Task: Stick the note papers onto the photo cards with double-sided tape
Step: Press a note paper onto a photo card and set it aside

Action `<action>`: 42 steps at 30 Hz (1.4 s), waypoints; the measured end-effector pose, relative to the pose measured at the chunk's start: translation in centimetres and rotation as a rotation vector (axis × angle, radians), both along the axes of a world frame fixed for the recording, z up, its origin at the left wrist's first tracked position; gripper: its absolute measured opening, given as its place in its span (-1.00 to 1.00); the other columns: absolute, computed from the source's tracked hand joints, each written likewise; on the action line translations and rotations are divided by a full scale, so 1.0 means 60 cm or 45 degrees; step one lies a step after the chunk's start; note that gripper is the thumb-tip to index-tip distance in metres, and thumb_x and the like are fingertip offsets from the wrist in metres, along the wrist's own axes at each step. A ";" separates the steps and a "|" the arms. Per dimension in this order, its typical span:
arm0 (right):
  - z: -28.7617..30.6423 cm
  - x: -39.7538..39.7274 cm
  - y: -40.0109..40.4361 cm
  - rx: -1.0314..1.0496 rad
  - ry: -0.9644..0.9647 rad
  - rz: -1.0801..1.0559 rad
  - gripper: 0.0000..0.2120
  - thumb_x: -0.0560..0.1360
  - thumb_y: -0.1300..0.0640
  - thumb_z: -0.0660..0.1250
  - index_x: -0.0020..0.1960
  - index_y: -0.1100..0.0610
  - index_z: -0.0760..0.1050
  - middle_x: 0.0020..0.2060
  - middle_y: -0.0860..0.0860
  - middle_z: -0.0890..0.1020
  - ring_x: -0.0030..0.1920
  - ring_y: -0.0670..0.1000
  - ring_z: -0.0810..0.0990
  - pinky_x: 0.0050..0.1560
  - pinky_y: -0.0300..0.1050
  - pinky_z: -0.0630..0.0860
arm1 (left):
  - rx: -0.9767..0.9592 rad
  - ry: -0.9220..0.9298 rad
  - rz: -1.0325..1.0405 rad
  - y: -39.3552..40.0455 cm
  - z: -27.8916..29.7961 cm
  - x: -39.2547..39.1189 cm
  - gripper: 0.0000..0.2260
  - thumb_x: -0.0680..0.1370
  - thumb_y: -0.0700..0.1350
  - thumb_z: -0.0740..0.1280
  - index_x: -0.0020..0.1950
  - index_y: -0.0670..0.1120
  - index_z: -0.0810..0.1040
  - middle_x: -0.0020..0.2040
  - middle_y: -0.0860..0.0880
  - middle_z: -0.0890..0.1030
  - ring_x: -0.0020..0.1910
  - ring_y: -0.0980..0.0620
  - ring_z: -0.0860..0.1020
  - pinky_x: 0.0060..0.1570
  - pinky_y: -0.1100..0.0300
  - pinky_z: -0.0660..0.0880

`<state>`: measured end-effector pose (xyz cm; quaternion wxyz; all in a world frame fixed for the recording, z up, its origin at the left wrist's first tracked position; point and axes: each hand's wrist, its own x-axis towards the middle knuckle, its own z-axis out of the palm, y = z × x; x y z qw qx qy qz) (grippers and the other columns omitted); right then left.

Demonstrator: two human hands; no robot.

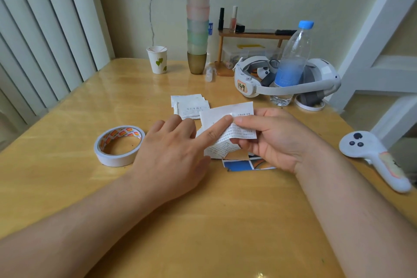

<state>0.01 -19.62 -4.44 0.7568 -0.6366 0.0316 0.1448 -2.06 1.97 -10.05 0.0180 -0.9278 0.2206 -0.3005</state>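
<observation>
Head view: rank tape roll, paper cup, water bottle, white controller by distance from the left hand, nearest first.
From the left hand:
1. Tape roll, just to its left on the table.
2. Paper cup, far side of the table, left of centre.
3. Water bottle, back right, standing inside the headset band.
4. White controller, at the right table edge, beyond the right hand.

Bottle and controller are close; that order is tentative.

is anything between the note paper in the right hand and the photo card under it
Nothing visible. The right hand holds the note paper just above the photo card, left hand forefinger pressing on the paper; only the hands hide part of the card.
</observation>
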 end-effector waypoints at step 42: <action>0.008 -0.022 0.030 0.430 -0.072 0.118 -0.90 0.51 0.27 0.35 -0.06 0.24 0.65 -0.19 0.12 0.69 -0.22 0.00 0.68 -0.21 -0.17 0.63 | -0.502 0.406 -0.412 -0.006 -0.013 -0.012 -0.11 0.58 0.36 0.22 0.68 0.19 -0.30 0.24 0.12 0.44 0.16 0.00 0.33 0.35 -0.06 0.36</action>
